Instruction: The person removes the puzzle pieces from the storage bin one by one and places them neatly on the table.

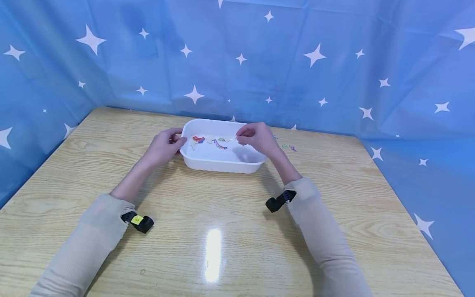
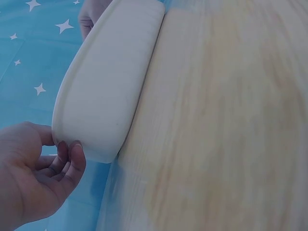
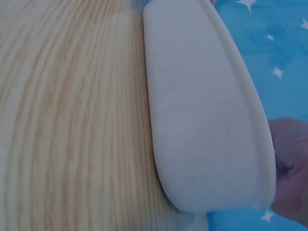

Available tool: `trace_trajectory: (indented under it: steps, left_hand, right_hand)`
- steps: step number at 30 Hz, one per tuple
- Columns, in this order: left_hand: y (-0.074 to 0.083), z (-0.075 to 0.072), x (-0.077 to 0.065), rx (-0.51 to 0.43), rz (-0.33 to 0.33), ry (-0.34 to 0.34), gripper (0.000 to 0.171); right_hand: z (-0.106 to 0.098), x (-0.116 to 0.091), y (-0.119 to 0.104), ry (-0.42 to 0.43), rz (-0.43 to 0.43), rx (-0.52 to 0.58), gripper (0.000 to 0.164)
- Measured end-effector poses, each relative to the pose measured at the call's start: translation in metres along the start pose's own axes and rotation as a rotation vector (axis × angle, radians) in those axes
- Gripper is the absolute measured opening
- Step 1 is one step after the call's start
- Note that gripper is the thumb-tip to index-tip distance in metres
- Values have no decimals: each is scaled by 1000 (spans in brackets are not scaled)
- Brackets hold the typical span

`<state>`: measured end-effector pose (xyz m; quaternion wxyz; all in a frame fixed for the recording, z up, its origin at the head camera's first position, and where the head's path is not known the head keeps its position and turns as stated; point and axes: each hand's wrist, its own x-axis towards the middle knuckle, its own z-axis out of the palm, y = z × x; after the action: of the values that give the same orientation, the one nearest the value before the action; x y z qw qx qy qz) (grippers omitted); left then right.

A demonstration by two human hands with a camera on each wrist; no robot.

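At upper centre, the left hand (image 1: pixel 163 145) pinches a white oblong plastic tub (image 1: pixel 223 166) holding small multicoloured pieces (image 1: pixel 198 140); whether the right hand (image 1: pixel 257 137), fingers curled, grips anything is unclear. Steadying the tub should help.

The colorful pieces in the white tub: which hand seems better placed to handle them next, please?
Probably the right hand: it is over the white tub, near the colorful pieces, while the left hand holds the tub's end.

White tub (image 1: pixel 222 166) — blue, star-patterned backdrop (image 1: pixel 222 49)
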<state>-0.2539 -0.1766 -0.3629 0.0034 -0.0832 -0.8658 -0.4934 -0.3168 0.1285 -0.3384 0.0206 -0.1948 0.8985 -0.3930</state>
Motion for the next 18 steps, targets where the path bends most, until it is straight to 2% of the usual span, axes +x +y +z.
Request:
trace_trajectory:
  steps: [7,13,18]
  left_hand:
    - [1,0,0,-6,-7,-2,46]
    - [0,0,1,-1,-3,-3,46]
    - [0,-1,1,-2,-8,-3,46]
  right_hand:
    - [-15,-6,11,41,-15,106,14]
    - [-30,-12,23,89,-1,214,18]
    - [-44,-21,35,142,22,262,23]
